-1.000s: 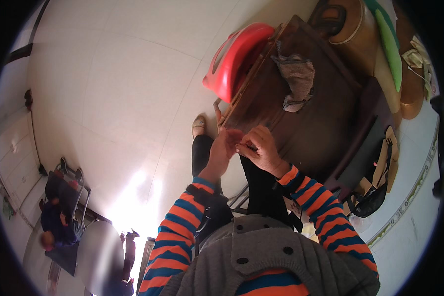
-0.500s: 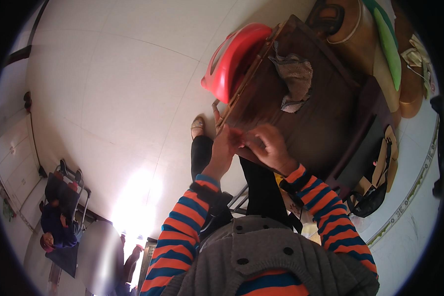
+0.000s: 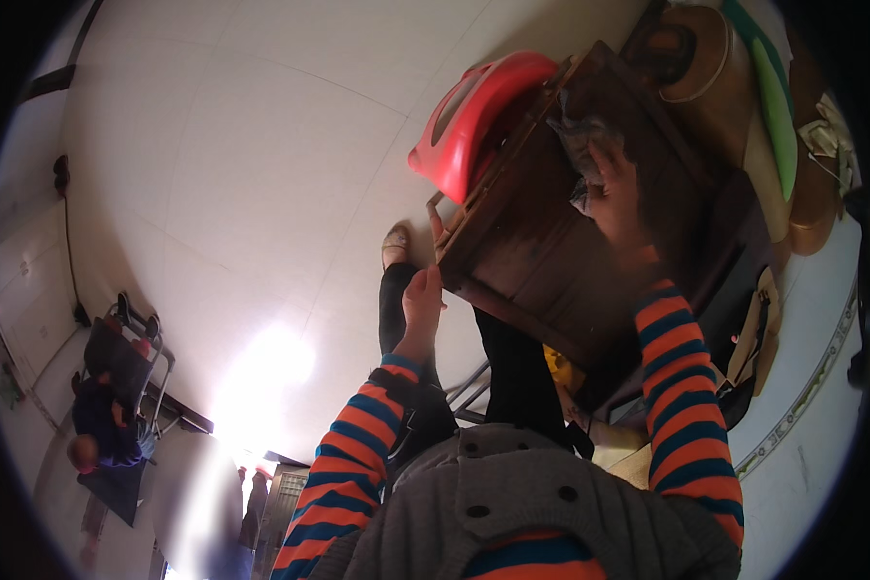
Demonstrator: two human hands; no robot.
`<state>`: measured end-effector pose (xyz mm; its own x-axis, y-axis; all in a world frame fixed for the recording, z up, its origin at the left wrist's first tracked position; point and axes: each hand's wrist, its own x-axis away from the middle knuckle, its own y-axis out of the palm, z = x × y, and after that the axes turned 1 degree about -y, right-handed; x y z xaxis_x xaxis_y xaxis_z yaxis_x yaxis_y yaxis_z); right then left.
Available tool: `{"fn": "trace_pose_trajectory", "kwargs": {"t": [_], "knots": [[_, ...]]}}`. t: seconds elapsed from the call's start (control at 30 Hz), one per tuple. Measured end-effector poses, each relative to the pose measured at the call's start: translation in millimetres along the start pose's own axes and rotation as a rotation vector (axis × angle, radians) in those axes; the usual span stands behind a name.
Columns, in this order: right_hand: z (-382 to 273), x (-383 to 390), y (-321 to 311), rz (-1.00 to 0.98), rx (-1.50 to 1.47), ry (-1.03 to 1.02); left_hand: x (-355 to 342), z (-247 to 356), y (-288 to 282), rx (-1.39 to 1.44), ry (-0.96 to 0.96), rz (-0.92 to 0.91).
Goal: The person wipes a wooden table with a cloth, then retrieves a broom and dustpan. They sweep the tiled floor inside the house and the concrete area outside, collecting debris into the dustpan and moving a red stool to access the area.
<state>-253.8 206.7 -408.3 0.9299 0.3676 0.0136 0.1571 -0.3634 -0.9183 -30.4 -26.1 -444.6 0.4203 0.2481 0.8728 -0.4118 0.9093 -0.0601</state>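
My right hand (image 3: 613, 198) reaches over the dark brown wooden table (image 3: 522, 261), fingers bent onto a crumpled grey-brown cloth (image 3: 580, 135). The cloth bunches around the fingertips on the tabletop, toward its far side. My left hand (image 3: 422, 304) is at the table's near left corner, fingers curled in and thumb up along the edge. Whatever may be inside those fingers is hidden. Both forearms wear orange and blue striped sleeves.
A red plastic basin (image 3: 469, 126) leans by the table's left edge. Brown seating with a green cushion (image 3: 775, 116) stands beyond the far right. A black bag (image 3: 741, 401) lies at the right. Another person (image 3: 106, 420) sits at the far lower left.
My hands were together over the table's near corner and have parted. The right has moved up and right onto the cloth, which is now bunched; the left has dropped slightly beside the corner.
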Motion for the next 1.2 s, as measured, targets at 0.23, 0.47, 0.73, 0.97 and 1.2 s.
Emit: {"fn": "trace_pose_trajectory", "kwargs": {"t": [0.23, 0.47, 0.73, 0.97, 1.2], "knots": [[-85, 70, 32, -0.158, -0.023, -0.025, -2, -12, -1, 0.116, 0.062, -0.030], [-107, 94, 21, -0.527, -1.214, 0.396, 10, -4, -20, 0.071, 0.055, -0.092], [3, -34, -16, 0.064, -0.413, 0.174, 80, -58, -94, 0.087, -0.100, 0.039], [-77, 86, 39, -0.135, -0.225, -0.070, 126, -102, -123, 0.058, -0.255, 0.008], [-85, 101, 4, -0.609, -1.190, -0.042, 105, -73, -110, -0.304, 0.066, -0.130]]}}
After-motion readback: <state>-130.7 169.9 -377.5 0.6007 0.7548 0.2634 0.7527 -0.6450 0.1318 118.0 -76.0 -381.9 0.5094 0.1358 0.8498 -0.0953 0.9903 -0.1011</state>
